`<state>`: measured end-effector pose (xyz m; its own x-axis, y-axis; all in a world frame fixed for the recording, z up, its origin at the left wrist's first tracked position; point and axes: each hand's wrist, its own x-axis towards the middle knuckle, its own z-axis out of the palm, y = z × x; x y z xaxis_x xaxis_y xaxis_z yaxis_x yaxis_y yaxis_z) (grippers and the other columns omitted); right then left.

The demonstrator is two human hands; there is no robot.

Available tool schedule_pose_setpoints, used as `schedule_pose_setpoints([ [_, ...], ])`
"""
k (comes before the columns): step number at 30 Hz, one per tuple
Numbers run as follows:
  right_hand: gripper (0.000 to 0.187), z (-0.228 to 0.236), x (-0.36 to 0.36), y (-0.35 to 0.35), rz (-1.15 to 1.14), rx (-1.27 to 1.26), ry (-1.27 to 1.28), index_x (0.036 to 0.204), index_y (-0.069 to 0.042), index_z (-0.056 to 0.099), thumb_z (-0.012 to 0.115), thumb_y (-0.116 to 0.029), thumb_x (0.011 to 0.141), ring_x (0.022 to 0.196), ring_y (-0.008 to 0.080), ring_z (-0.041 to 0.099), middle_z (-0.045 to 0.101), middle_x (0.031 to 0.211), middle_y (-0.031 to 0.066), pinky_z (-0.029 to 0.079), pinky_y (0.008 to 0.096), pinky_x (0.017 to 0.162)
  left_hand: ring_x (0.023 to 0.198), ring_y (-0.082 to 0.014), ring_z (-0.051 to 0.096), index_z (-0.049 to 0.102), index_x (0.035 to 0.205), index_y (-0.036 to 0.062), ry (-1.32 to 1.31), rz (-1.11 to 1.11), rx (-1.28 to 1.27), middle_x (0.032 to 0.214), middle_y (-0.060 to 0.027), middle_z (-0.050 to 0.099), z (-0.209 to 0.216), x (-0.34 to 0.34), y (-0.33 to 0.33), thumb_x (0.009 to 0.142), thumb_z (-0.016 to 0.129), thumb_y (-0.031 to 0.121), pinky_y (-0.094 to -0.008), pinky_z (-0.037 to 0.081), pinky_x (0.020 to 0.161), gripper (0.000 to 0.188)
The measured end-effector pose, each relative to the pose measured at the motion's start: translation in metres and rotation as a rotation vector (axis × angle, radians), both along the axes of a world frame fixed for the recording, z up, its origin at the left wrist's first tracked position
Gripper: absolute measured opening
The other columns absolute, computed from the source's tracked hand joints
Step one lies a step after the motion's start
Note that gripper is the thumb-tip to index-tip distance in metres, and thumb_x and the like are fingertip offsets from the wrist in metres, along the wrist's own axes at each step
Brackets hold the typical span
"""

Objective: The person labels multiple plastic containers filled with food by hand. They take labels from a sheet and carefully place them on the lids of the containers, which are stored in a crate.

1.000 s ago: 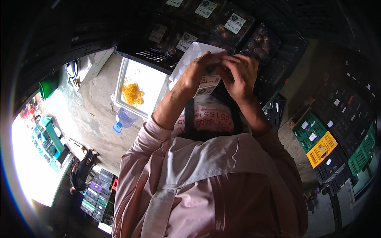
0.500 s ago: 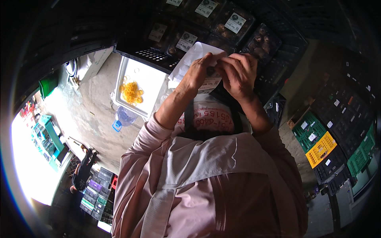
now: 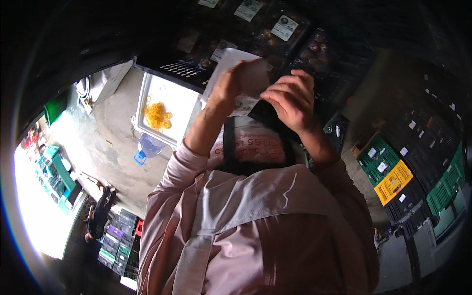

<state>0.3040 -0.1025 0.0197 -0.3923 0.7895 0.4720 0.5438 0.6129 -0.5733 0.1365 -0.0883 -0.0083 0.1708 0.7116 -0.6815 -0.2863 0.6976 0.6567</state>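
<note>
My left hand (image 3: 227,84) is closed on the edge of a white paper sheet (image 3: 231,61), which stands out over the near side of a dark crate. Beneath the sheet, a printed label (image 3: 244,105) partly shows. Just right of the paper, my right hand (image 3: 291,101) has its fingers half bent and somewhat apart, and I see nothing in them. Beyond both hands, clear-wrapped packs of round brown produce, perhaps mushrooms, lie in the crate; one labelled pack (image 3: 285,29) is at the back and an unlabelled pack (image 3: 317,51) at the right.
Left of my arms is a white tray (image 3: 184,101) with yellow rubber bands (image 3: 157,116). A clear plastic bottle (image 3: 149,146) with a blue cap is below it. Green and yellow crates (image 3: 393,182) are stacked at the right. A person (image 3: 100,211) is far left.
My right hand has come away from my left hand, where their fingertips met at the paper. The sheet now looks flatter, and the whole view has shifted slightly.
</note>
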Motion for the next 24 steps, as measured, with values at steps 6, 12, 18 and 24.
schedule_pose_setpoints([
  [6, 0.016, 0.003, 0.070, 0.031, -0.342, -0.690, 0.407, 0.082, -0.002, 0.056, 0.063, -0.016, 0.076, 0.075, 0.0081, 0.053, 0.059, 0.076, 0.0019, 0.042, 0.0213, 0.070, 0.082, -0.0213, 0.058, 0.053, 0.104, 0.0008, 0.034, 0.353, -0.080, 0.094, -0.0106, 0.059, -0.006, -0.045, 0.002, 0.088, 0.038, 0.029, -0.0298, 0.046, 0.072, 0.036],
  [12, 0.030, -0.095, 0.174, 0.109, -0.322, -1.094, -0.091, 0.092, -0.001, 0.054, 0.068, -0.016, 0.070, 0.074, 0.0110, 0.053, 0.058, 0.080, 0.0049, 0.042, 0.0230, 0.067, 0.084, -0.0253, 0.058, 0.044, 0.111, -0.0052, 0.031, 0.190, 0.040, 0.101, -0.0167, 0.056, 0.015, -0.054, -0.001, 0.090, 0.029, 0.028, -0.0330, 0.045, 0.077, 0.042],
  [18, 0.027, -0.120, 0.182, 0.140, -0.160, -1.352, -0.243, 0.092, -0.004, 0.053, 0.067, -0.011, 0.070, 0.076, 0.0099, 0.052, 0.057, 0.082, 0.0017, 0.041, 0.0223, 0.069, 0.085, -0.0249, 0.058, 0.039, 0.116, -0.0035, 0.028, 0.138, 0.048, 0.103, -0.0177, 0.055, 0.007, -0.069, -0.013, 0.090, 0.029, 0.030, -0.0321, 0.046, 0.076, 0.043],
  [24, 0.026, -0.140, 0.187, 0.143, -0.134, -1.435, -0.217, 0.092, -0.005, 0.053, 0.066, -0.010, 0.070, 0.077, 0.0102, 0.053, 0.057, 0.082, 0.0014, 0.041, 0.0218, 0.067, 0.085, -0.0239, 0.058, 0.041, 0.114, -0.0032, 0.026, 0.163, -0.020, 0.101, -0.0173, 0.056, 0.001, -0.071, -0.018, 0.090, 0.030, 0.031, -0.0315, 0.046, 0.076, 0.043],
])
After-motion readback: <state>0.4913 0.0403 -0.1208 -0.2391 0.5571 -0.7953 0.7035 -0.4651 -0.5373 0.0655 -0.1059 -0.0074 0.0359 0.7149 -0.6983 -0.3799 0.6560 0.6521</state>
